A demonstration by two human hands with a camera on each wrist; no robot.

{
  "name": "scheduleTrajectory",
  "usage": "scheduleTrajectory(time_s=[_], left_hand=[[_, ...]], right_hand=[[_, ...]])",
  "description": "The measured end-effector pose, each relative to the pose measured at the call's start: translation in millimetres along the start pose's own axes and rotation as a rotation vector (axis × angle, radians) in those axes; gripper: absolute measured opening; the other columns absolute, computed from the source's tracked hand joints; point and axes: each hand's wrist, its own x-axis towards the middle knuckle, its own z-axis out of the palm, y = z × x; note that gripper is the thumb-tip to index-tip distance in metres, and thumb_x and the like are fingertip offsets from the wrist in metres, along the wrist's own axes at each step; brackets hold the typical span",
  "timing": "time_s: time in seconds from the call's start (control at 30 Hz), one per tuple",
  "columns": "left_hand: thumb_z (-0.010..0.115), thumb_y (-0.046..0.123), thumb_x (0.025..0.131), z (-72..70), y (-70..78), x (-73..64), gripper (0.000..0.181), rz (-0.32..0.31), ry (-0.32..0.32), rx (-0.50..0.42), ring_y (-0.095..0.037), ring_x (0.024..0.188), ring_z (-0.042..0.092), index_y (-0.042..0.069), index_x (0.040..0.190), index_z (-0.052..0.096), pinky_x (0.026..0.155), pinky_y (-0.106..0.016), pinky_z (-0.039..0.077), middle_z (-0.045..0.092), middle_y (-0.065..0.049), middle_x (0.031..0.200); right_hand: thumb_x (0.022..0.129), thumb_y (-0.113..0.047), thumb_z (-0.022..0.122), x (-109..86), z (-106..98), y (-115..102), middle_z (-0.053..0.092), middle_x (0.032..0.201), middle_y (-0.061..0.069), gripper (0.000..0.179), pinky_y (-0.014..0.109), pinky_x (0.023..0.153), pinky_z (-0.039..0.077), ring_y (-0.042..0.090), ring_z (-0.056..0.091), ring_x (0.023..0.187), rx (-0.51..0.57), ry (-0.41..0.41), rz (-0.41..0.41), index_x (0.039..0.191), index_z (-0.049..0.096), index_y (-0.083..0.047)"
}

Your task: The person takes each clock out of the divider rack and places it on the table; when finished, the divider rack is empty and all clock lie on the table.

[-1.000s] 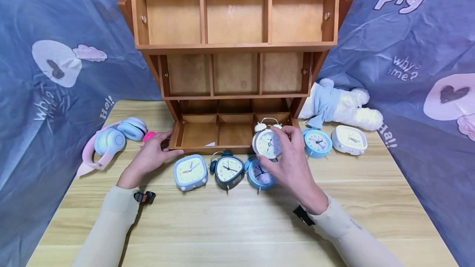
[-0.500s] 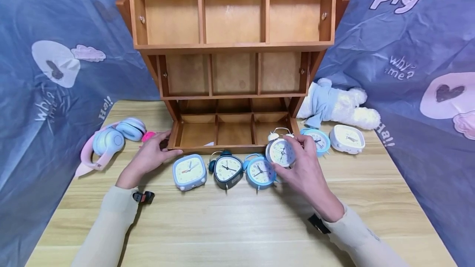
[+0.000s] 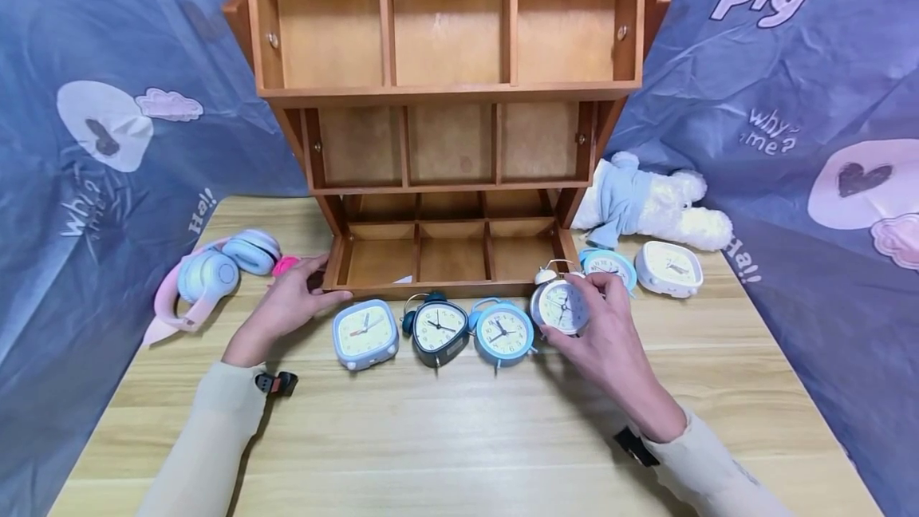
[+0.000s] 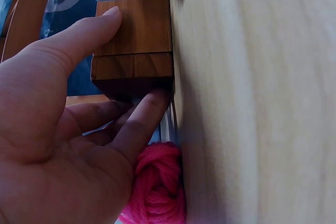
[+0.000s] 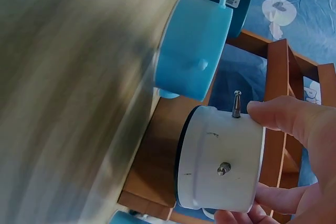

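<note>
In the head view, my right hand (image 3: 619, 341) holds a white twin-bell alarm clock (image 3: 562, 306) between thumb and fingers, at the right front corner of a tiered wooden organizer (image 3: 424, 291). In the right wrist view, the white clock's side and small metal feet show. My left hand (image 3: 282, 311) grips the organizer's lower left corner; in the left wrist view its thumb lies along the front and its fingers reach round the side. A light blue alarm clock (image 3: 503, 333), a dark green rounded-triangle clock (image 3: 439, 329) and a pale blue square clock (image 3: 365, 333) lie in front of the organizer.
Right of the organizer are another blue alarm clock (image 3: 610, 268), partly behind my right hand, a white square clock (image 3: 670, 268) and a plush toy (image 3: 656, 202). At left are headphones (image 3: 210, 274) and pink yarn (image 4: 159, 182), close to my left hand.
My right hand has carried the white alarm clock rightward and slightly toward me, from above the light blue clock, uncovering that clock's face. My left hand has stayed at the organizer's corner.
</note>
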Motion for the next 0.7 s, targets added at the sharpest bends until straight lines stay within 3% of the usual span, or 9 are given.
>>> scheduleTrajectory(time_s=[0.4,0.7], left_hand=[[0.086,0.036,0.102,0.5,0.6,-0.7,0.093,0.008,0.005,-0.009,-0.053,0.144,0.062,-0.009,0.169,0.039,0.123,-0.066,0.049,0.055,-0.036,0.162],[0.085,0.038,0.102,-0.2,3.6,-1.1,0.094,-0.003,-0.002,-0.002,-0.055,0.146,0.059,-0.009,0.169,0.038,0.125,-0.068,0.047,0.052,-0.037,0.164]], right_hand=[[0.075,-0.008,0.100,-7.5,1,6,0.050,0.133,0.026,0.081,0.056,0.103,0.051,0.042,0.050,0.126,-0.015,-0.047,0.021,0.147,0.065,0.007],[0.079,-0.013,0.100,-12.3,0,9,0.048,0.138,0.027,0.078,0.059,0.104,0.053,0.042,0.050,0.128,-0.026,-0.129,0.070,0.145,0.066,0.008]])
